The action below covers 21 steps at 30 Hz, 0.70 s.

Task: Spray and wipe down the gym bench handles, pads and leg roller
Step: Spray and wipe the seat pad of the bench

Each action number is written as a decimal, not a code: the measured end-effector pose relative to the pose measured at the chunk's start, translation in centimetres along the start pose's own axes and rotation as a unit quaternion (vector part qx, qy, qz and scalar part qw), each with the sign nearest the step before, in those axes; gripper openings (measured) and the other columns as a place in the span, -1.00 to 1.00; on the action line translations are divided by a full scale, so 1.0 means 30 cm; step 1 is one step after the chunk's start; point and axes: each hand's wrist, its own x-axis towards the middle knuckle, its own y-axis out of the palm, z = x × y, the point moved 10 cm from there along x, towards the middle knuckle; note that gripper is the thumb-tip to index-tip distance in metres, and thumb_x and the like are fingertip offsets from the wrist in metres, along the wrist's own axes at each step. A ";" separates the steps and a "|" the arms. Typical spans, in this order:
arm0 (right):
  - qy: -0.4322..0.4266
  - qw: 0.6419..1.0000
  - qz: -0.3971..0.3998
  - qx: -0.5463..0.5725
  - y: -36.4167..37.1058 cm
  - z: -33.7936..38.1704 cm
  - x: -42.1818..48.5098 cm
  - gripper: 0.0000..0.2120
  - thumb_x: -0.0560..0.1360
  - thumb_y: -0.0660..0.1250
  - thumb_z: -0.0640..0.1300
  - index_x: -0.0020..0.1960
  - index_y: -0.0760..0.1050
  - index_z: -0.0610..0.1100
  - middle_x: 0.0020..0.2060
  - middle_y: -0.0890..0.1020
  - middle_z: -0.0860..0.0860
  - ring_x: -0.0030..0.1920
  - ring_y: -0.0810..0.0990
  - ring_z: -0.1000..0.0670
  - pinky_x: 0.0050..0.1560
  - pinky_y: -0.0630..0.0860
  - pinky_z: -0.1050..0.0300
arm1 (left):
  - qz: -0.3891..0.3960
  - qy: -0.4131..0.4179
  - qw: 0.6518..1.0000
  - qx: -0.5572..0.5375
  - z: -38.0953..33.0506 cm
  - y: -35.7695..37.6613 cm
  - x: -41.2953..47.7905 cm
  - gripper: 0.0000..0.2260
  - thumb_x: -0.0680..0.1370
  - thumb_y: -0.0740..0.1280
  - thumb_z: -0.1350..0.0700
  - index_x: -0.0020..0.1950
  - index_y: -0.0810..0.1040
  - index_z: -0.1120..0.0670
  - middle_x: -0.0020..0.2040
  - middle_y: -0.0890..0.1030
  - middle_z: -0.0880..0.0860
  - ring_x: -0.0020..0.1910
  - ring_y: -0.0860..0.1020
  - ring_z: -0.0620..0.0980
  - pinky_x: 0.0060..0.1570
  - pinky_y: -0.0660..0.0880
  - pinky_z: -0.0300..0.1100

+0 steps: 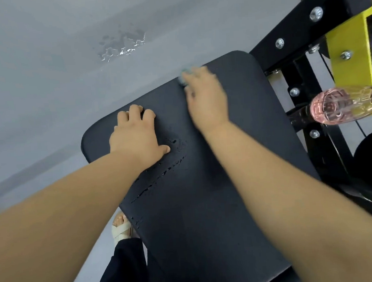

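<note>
Head view: our right grip [206, 97] pinched blurred teal cloth [183, 75] at pad's [208, 216] far edge. Left grip [136, 133] curled on left edge, bracing. Droplets [163, 175] lay mid-pad. We judged firm, overlapping strokes toward near end best.

Two grips are showing, left grip [136, 135] and right grip [206, 99], one pad [207, 205], one cloth [184, 76], one pink bottle [341, 105].
</note>
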 end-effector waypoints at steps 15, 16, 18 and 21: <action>-0.022 0.999 0.003 -0.027 -0.004 -0.004 -0.008 -0.69 0.35 0.25 -0.33 0.03 0.62 -0.19 0.07 0.63 -0.17 0.16 0.55 -0.23 0.26 0.40 -0.07 | -0.008 0.003 1.000 -0.014 -0.001 0.012 -0.006 -0.28 0.43 0.39 -0.17 0.46 0.15 0.04 0.49 0.07 0.05 0.44 0.07 0.14 0.32 0.31 0.12; -0.063 0.998 0.020 -0.011 0.036 0.083 -0.077 -0.69 0.34 0.26 -0.35 0.03 0.62 -0.21 0.06 0.63 -0.19 0.15 0.55 -0.27 0.26 0.40 -0.13 | -0.010 0.005 1.000 -0.012 -0.002 0.009 -0.007 -0.28 0.42 0.38 -0.18 0.46 0.15 0.04 0.49 0.08 0.05 0.44 0.07 0.14 0.32 0.32 0.12; -0.129 0.990 0.063 -0.007 0.076 0.160 -0.167 -0.68 0.37 0.23 -0.35 0.07 0.62 -0.23 0.08 0.62 -0.21 0.16 0.54 -0.33 0.25 0.35 -0.24 | -0.015 0.008 1.000 -0.008 -0.004 0.005 -0.009 -0.28 0.42 0.38 -0.19 0.46 0.16 0.04 0.49 0.08 0.05 0.44 0.08 0.14 0.32 0.32 0.11; -0.150 0.985 0.038 -0.079 -0.003 0.027 -0.116 -0.65 0.41 0.16 -0.32 0.09 0.61 -0.19 0.11 0.61 -0.19 0.17 0.52 -0.37 0.21 0.35 -0.33 | -0.015 0.013 1.000 -0.008 -0.002 0.006 -0.010 -0.27 0.43 0.37 -0.21 0.47 0.15 0.03 0.49 0.09 0.05 0.44 0.08 0.13 0.31 0.33 0.11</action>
